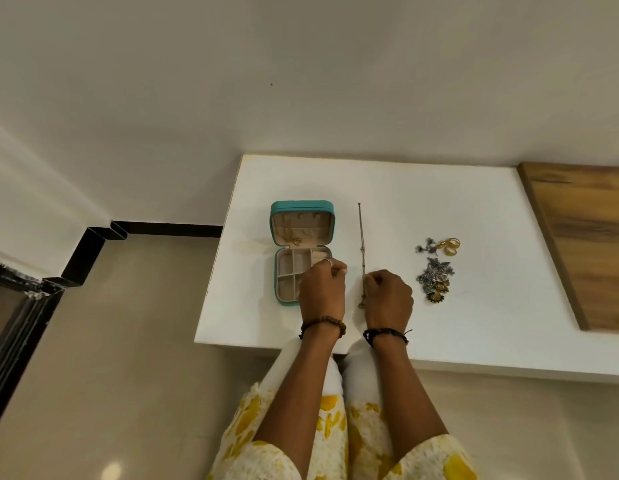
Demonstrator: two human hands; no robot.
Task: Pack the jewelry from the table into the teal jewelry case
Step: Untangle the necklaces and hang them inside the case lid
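Right hand (pixel 387 296) pinches the long chain (pixel 361 244) stretched toward twelve o'clock; left hand (pixel 322 289), fingers curled (contents unclear), hovers over the open teal case (pixel 303 206); loose jewelry (pixel 435 277) at three o'clock.

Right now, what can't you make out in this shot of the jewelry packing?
Head view only:
- Left hand: its back hides the fingertips and the case's near right compartments.
- Right hand: curled at the chain; the grip itself is hidden by the knuckles.
- Silver pile: pieces too small and tangled to count.
- Gold rings: overlapping, number unclear.
- Wooden board: cut off by the right edge.
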